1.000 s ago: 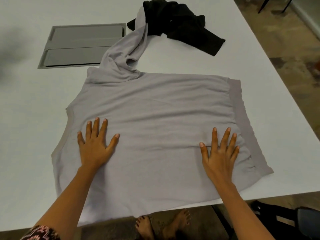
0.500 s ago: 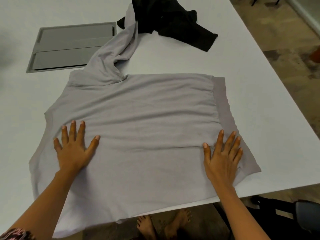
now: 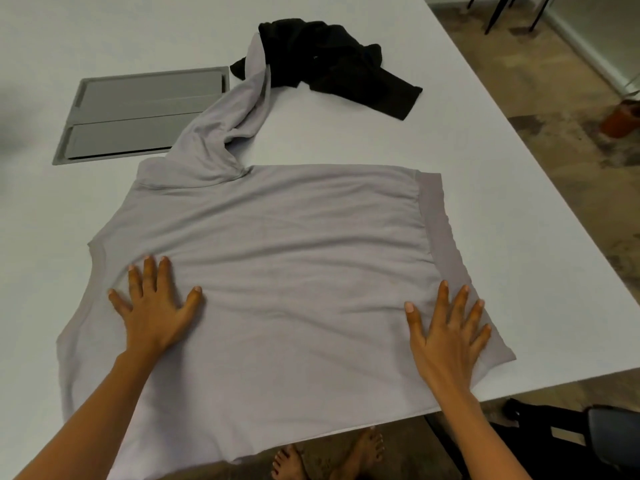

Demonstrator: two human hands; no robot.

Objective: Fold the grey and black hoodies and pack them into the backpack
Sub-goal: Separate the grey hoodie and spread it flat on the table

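Observation:
The grey hoodie (image 3: 277, 258) lies spread flat on the white table (image 3: 450, 140), its hem band to the right and its near edge hanging over the table's front. One grey sleeve (image 3: 228, 123) runs up and back to the crumpled black hoodie (image 3: 329, 64) at the far side. My left hand (image 3: 154, 306) presses flat on the hoodie's left part with fingers spread. My right hand (image 3: 446, 330) presses flat near the hem band, fingers spread too. No backpack is clearly visible.
A grey recessed panel (image 3: 138, 112) is set into the table at the back left. A dark chair or bag (image 3: 571, 441) stands on the floor at the lower right. Bare feet (image 3: 329, 459) show under the table's front edge. Chair legs (image 3: 498, 12) stand far right.
Both hands slid outward over the grey hoodie, the left toward the left side and the right toward the hem. The cloth lies smoother. The camera view shifted slightly.

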